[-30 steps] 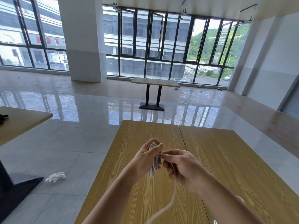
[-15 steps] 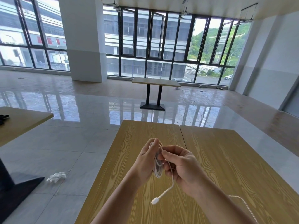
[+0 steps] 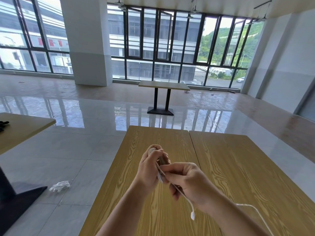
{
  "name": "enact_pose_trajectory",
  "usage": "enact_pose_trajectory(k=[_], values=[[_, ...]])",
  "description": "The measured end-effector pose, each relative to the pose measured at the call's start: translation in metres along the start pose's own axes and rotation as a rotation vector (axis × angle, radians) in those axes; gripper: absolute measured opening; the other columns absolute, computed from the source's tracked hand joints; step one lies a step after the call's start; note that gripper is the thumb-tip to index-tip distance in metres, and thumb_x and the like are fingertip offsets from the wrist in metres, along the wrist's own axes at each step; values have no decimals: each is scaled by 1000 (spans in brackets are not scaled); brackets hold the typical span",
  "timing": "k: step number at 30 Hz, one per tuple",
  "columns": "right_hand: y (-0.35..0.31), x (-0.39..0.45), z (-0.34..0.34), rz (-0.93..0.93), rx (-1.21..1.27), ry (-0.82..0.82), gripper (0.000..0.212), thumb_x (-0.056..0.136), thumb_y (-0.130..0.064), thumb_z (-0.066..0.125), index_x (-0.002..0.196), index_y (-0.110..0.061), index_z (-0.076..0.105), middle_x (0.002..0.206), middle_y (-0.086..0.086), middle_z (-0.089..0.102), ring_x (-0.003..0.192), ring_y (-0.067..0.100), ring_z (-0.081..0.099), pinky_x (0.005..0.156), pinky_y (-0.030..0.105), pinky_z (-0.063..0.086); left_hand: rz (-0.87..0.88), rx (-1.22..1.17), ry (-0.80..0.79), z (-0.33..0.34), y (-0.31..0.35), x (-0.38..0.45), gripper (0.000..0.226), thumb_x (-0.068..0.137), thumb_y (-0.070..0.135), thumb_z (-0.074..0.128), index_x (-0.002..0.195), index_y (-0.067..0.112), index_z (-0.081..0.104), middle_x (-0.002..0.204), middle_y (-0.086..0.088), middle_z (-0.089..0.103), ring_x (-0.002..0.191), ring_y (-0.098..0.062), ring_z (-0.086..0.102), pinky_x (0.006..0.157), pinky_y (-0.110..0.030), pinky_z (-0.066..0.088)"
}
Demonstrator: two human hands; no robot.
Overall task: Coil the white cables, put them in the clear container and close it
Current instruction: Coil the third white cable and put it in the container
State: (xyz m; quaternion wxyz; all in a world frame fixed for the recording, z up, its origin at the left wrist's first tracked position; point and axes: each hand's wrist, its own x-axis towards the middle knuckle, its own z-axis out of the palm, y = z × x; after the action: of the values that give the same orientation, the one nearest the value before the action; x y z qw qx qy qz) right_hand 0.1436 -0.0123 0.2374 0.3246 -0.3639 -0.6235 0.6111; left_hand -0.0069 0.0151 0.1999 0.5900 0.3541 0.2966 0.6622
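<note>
Since half a second ago the loose tail of the white cable [image 3: 185,197] has swung from the left of the wrists to hang under the right hand [image 3: 189,183], its plug end [image 3: 192,215] now dangling at about 5 o'clock from the hands, and the right hand has dropped a little lower and nearer.

The left hand [image 3: 150,169] is curled round the wound bundle of cable, with loops showing above its fingers at 12 o'clock and between thumb and palm. The right hand is also curled, thumb and forefinger pinching the strand just beside the bundle; the tail runs down out of its fist. Both hands are held above the desk [image 3: 238,167], not resting on it. A second thin white cable [image 3: 255,210] lies on the desk at 4 o'clock, partly hidden behind the right forearm.

The desk is made of two wooden tops butted together, the seam running away toward 12 o'clock just right of the hands. Its far edge lies well beyond the hands, its left edge near the left forearm at 9 o'clock. Bare wood stretches ahead and to the right. Tiled floor [image 3: 85,133] opens at 9 and 12 o'clock, with a crumpled white item [image 3: 60,185] on it at 9 o'clock.
</note>
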Motion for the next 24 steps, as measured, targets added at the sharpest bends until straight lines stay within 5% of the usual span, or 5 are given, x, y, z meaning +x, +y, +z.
enact_pose_trajectory(k=[5,10,18,22,24], values=[[12,-13,-22,152,-172,-115,11,92,-16,71,85,-18,79,68,4,70,43,9,53,40,20,43,27,-236,101,-7,18,3,26,96,9,44,73,15,55,68,-11,60,61,-27,60,58,-37,54],[25,-10,-40,363,-143,-14,12,85,-19,78,74,-17,76,64,3,65,50,11,54,46,24,45,-3,-378,69,0,21,-2,25,95,10,46,74,13,60,71,-14,65,70,-32,70,66,-40,60],[38,-2,-53,313,730,310,13,69,10,72,78,2,67,65,17,67,51,23,68,44,30,59,19,-316,-13,9,18,-7,14,85,13,50,75,14,59,76,-13,72,86,-35,73,89,-46,55],[34,7,-41,212,911,462,32,66,10,70,95,0,61,68,20,70,57,29,73,50,34,62,14,-251,-73,17,7,-9,15,86,15,50,74,16,60,82,-15,74,101,-34,70,101,-49,44],[29,11,-37,191,934,493,23,73,8,68,94,1,62,66,19,71,57,28,73,51,34,62,30,-168,-80,20,2,-11,12,87,16,50,77,15,57,88,-17,76,111,-33,66,103,-49,41]])
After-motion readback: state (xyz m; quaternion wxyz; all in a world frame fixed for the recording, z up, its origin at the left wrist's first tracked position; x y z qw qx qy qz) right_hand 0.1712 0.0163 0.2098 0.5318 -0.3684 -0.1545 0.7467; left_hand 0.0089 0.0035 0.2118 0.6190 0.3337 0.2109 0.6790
